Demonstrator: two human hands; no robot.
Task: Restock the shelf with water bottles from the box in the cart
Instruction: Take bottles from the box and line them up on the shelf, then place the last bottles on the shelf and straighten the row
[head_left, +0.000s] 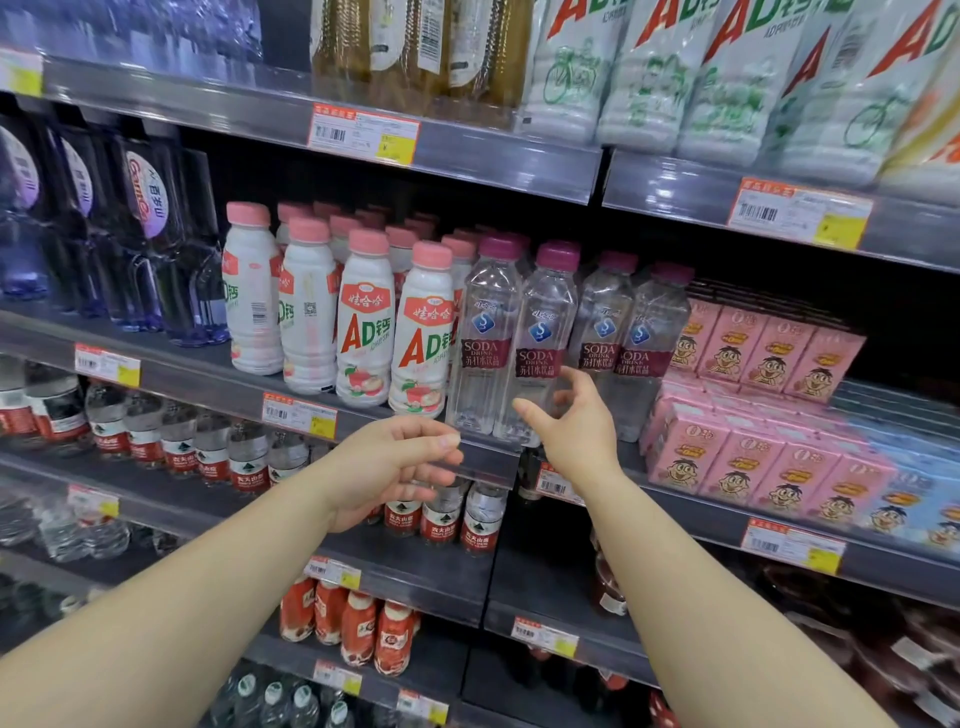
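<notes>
1. Both forearms reach up toward the shelf (483, 470), neither carrying anything.
2. Soda water bottles (540, 343) stand at twelve o'clock on that shelf's front edge.
3. Right hand (571, 421), fingers spread wide, hovers just beside a front bottle.
4. Left hand (395, 462), fingers loosely curled, holds nothing.
5. Placing looks finished; next call is fetching more from the cart, out of view.

Shop aisle: stocked drink shelves (457, 161) with barcoded price tags (363, 136).
</notes>
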